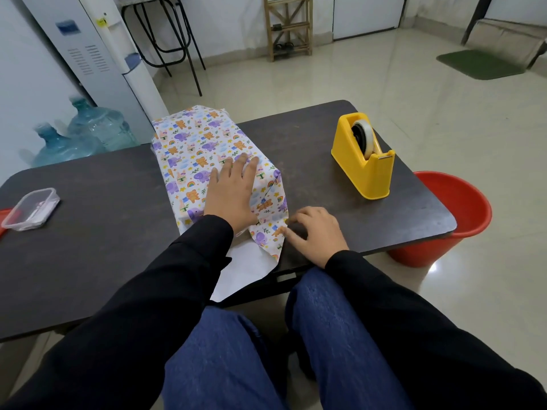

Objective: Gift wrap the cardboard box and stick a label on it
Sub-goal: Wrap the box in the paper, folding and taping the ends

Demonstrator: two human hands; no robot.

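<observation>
Head view: the left hand [233, 196] lies flat with straight fingers, pressing down on the wrapping paper [192, 149] that covers the cardboard box, mid-surface [88, 232]. The right hand [315, 235], fingers curled, touches the paper's near corner. Blur hides whether it pinches. The box itself is wholly hidden.

Red bucket [453, 217] beside the table [103, 232], two blue water jugs [97, 125], green doormat [479, 64] beyond.
</observation>
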